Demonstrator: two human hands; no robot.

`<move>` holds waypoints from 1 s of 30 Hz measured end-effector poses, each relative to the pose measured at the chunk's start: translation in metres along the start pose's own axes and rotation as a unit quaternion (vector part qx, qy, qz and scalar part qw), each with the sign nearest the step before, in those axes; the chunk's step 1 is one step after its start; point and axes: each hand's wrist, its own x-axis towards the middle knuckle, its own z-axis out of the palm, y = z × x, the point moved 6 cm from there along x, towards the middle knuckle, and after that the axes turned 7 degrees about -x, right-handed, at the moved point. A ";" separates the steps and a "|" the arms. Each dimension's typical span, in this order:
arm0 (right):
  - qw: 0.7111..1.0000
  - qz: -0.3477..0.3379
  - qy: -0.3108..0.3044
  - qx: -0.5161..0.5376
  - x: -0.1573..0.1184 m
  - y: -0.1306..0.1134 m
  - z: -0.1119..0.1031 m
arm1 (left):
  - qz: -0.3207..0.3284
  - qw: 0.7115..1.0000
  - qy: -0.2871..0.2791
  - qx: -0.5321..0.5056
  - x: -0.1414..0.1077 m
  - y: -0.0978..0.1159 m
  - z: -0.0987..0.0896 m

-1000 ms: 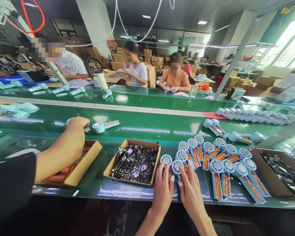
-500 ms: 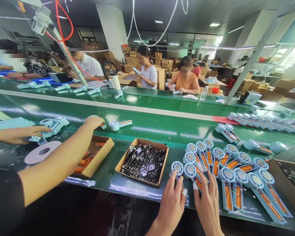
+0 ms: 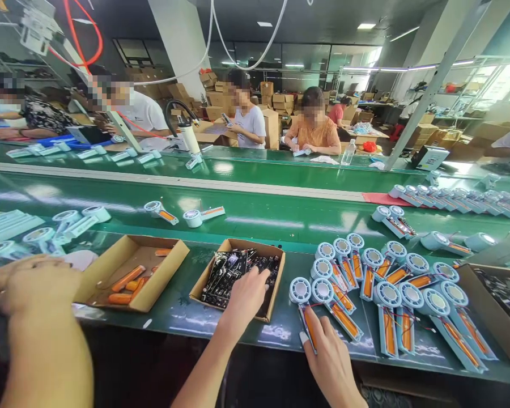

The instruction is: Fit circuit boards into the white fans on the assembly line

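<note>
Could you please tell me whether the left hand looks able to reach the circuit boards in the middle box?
Very likely yes: the left hand is over the open-topped middle box, close to the circuit boards, and no lid or other hand blocks the way.

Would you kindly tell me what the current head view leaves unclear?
Head view:
Left hand: its own back hides what it holds, if anything, among the circuit boards.
Blue device: partly covered by the right hand.
Box at far right: cut off by the picture's edge.
Co-worker's hand: blur obscures its fingers.
</note>
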 end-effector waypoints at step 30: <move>0.956 0.085 -0.041 0.279 0.029 0.015 -0.014 | -0.106 0.769 0.071 -0.626 -0.093 0.032 0.067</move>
